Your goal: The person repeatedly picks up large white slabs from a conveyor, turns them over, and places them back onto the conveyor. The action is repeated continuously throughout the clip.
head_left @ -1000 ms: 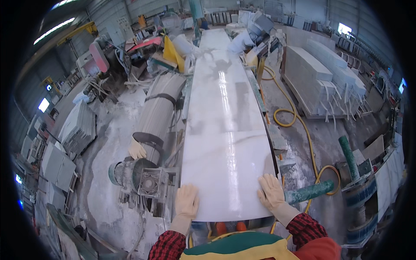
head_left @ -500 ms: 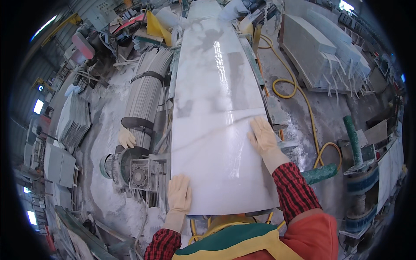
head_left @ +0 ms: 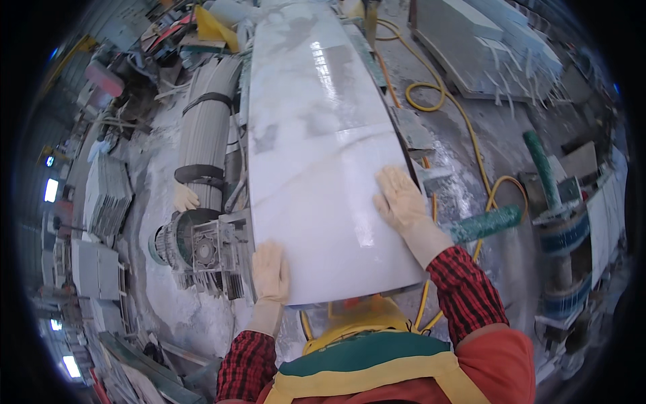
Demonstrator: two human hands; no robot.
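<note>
A long polished white marble slab (head_left: 316,135) with grey veins lies flat in front of me and runs away from me. My left hand (head_left: 270,271), in a pale work glove, rests flat on the slab's near left corner. My right hand (head_left: 400,198), also gloved, lies flat with fingers spread on the slab's right edge, farther up than the left. Both sleeves are red and black check. Neither hand grips anything.
A grey motor and gearbox (head_left: 195,246) sit left of the slab beside a long ribbed roller (head_left: 205,128). A yellow hose (head_left: 464,128) snakes over the wet floor on the right. A green pipe (head_left: 484,223) and stacked stone slabs (head_left: 471,40) lie to the right.
The view has tilted down and closer to the slab. My right hand moved forward along the right edge from the near corner; my left hand stayed at the near left corner.
</note>
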